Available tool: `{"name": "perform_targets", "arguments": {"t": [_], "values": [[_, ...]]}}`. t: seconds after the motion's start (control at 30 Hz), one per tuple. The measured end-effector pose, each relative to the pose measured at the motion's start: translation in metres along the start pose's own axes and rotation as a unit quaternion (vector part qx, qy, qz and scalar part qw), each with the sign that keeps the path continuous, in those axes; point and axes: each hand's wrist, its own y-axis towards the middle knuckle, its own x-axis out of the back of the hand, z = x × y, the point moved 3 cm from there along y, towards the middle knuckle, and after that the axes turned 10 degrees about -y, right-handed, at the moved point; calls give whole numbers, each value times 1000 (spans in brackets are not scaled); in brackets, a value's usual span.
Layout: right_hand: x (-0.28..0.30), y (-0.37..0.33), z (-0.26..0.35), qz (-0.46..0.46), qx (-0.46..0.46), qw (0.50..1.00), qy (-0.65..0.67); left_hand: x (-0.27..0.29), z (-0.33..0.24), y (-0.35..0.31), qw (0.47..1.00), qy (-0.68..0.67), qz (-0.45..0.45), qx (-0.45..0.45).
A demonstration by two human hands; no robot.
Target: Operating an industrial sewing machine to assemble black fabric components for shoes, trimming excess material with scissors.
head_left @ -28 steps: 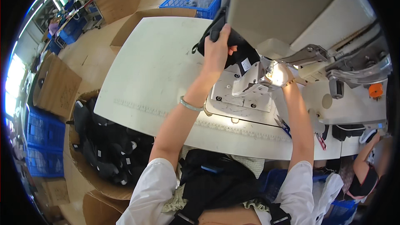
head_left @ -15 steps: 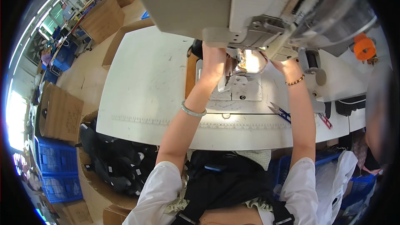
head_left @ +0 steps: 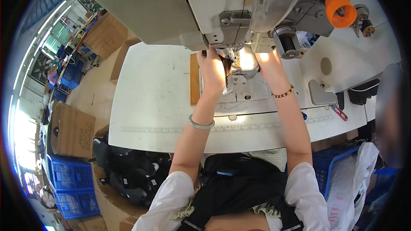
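The large grey head of a sewing machine (head_left: pixel 205 4) fills the top of the view and hides my fingertips. My left hand (head_left: pixel 212 70) reaches under it, resting on a dark piece of fabric (head_left: pixel 225 66) near the lit needle area (head_left: pixel 246 57). My right hand (head_left: pixel 269 65) lies just right of the lamp glow, its fingers hidden by the machine. Whether either hand pinches the fabric cannot be told. A pale bangle sits on my left wrist, a bead bracelet on my right.
The white sewing table (head_left: pixel 150 102) carries a ruler strip along its front and a brown panel (head_left: pixel 195 79). An orange cone (head_left: pixel 340 10) sticks out of the machine. A cardboard box of dark pieces (head_left: pixel 124 171) stands at lower left; blue crates (head_left: pixel 70 184) beyond.
My head has leaned in closer, so the machine head now covers the top of the view. My left hand came from the dark pieces at the table's far side back to the needle.
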Motion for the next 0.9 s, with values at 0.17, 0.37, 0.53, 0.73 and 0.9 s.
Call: {"name": "perform_targets", "arguments": {"t": [0.17,0.37,0.53,0.73,0.9], "values": [[-1,1,-17,-83,-1,997,-4,-2,-2,-6,997,-60,-36,17],[-6,-12,-3,-101,-10,994,-39,-15,-27,-20,964,-222,-71,124],[-11,-16,6,-148,54,987,11,-8,-25,-20,973,-198,-42,115],[-1,-4,-15,-19,-14,976,217,-13,-29,-21,977,-180,-50,99],[-10,-18,12,-103,-69,984,-127,-3,-27,-35,996,-4,-71,-47]]}}
